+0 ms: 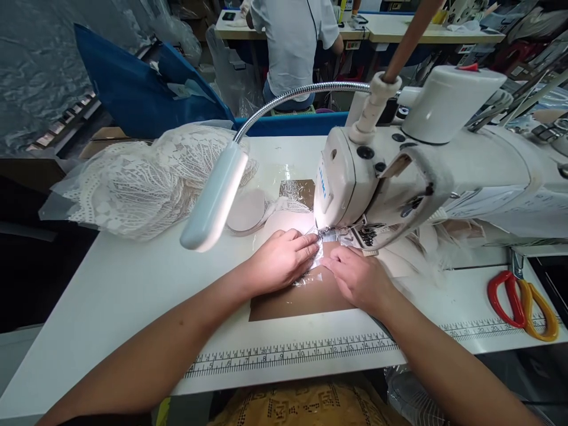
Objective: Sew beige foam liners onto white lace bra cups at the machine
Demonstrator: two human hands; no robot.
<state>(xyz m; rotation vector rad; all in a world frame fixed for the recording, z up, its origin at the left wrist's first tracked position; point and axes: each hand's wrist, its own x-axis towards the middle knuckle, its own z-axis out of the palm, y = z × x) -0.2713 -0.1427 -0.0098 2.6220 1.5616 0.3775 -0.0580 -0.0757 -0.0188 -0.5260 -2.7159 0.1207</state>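
Observation:
A white sewing machine (339, 177) stands over the table, its needle area lit brightly. My left hand (286, 257) lies with fingers stretched out on a pale piece of fabric (290, 223), fingertips close to the presser foot (323, 232). Just right of it, my right hand (357, 275) is closed, its fingers curled and pressed together in front of the needle. What those fingers pinch, if anything, is hidden. Under both hands is a brown sheet (306, 299) with shiny clear tape on it. White lace (290, 205) trails behind the fabric.
A heap of white lace pieces (146, 177) lies at left. A lamp (217, 195) on a bendable neck hangs over the table. Red-and-yellow-handled scissors (523, 302) rest at right. A ruler strip (302, 353) runs along the front edge. Another person (290, 47) sits beyond.

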